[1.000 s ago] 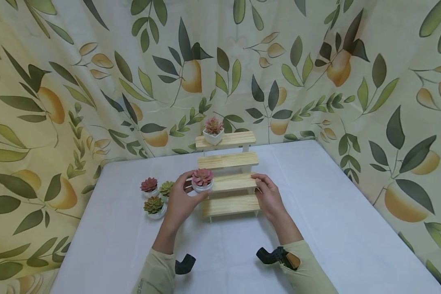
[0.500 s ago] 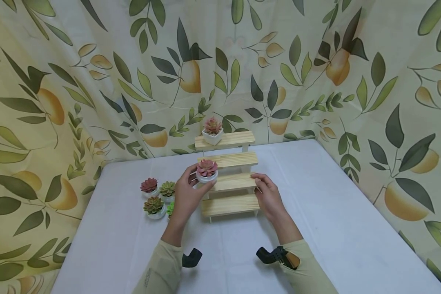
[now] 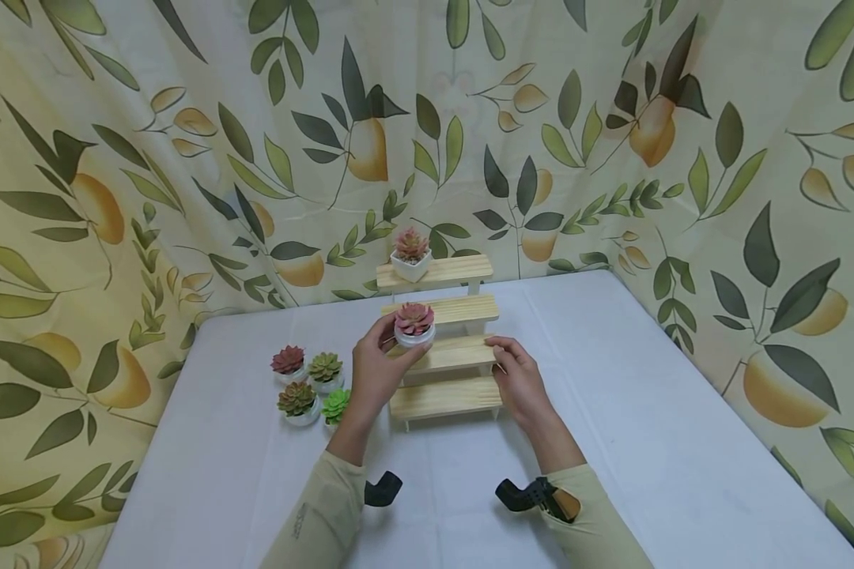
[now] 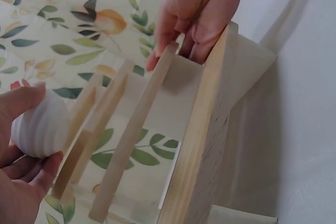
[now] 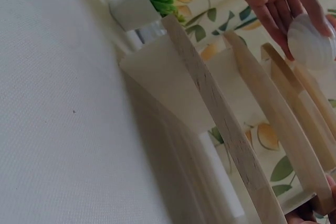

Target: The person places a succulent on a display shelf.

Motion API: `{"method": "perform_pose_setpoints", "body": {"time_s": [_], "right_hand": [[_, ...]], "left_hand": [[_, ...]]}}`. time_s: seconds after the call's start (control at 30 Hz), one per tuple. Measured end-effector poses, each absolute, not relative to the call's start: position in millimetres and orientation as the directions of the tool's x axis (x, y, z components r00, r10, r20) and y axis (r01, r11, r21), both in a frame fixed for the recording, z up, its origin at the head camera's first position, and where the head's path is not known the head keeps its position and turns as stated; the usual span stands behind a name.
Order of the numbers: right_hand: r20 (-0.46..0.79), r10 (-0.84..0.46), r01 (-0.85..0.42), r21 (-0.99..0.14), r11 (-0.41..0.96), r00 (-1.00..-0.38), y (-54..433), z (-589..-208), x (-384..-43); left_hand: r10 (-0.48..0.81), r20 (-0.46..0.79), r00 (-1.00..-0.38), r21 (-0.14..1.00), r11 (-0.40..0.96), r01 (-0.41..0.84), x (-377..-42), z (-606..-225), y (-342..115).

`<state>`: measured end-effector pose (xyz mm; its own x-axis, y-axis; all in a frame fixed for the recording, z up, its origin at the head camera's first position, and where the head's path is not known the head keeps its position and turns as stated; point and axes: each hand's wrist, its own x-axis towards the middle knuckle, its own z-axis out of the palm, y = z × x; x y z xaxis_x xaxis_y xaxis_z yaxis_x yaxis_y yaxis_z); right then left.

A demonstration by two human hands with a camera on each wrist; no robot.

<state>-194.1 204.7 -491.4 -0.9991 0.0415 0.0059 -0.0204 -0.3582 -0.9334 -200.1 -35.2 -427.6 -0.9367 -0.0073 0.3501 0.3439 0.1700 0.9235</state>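
Observation:
My left hand holds a potted pink succulent between thumb and fingers, in front of a tiered wooden stand. In the left wrist view its round white ribbed pot is raised beside the slats, apart from them as far as I can tell. My right hand grips the right end of the second slat from the bottom, its fingers curled at that edge. Another pink succulent in a white angular pot stands at the left of the top tier.
Left of the stand, several potted succulents stand on the white-covered table: a dark red one, a pale green one, a brownish one and a bright green one. A leaf-patterned curtain hangs behind.
My left hand has moved rightward and up with the pink succulent, from the stand's left side to over its middle tiers. The bright green plant has come into view. My right hand stays put.

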Motion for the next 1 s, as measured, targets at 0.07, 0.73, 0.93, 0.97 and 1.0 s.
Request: {"method": "perform_pose_setpoints", "body": {"time_s": [0.07, 0.73, 0.93, 0.97, 1.0], "right_hand": [[0.004, 0.044, -0.020, -0.932, -0.361, -0.999, 205, -492, -194], [-0.005, 0.053, -0.016, -0.924, -0.383, -0.999, 205, -494, -194], [0.003, 0.047, -0.020, -0.929, -0.370, -0.999, 205, -494, -195], [0.003, 0.046, -0.020, -0.929, -0.369, -0.999, 204, -494, -195], [0.005, 0.043, -0.021, -0.929, -0.370, -0.999, 204, -494, -196]], "left_hand": [[-0.003, 0.356, -0.934, 0.922, 0.163, 0.351, -203, -428, -33], [-0.029, 0.374, -0.927, 0.923, 0.108, 0.369, -226, -424, 0], [-0.073, 0.408, -0.910, 0.908, 0.140, 0.396, -235, -423, 5], [-0.077, 0.410, -0.909, 0.907, 0.141, 0.398, -236, -423, 6], [-0.079, 0.412, -0.908, 0.906, 0.138, 0.399, -237, -423, 7]]}}
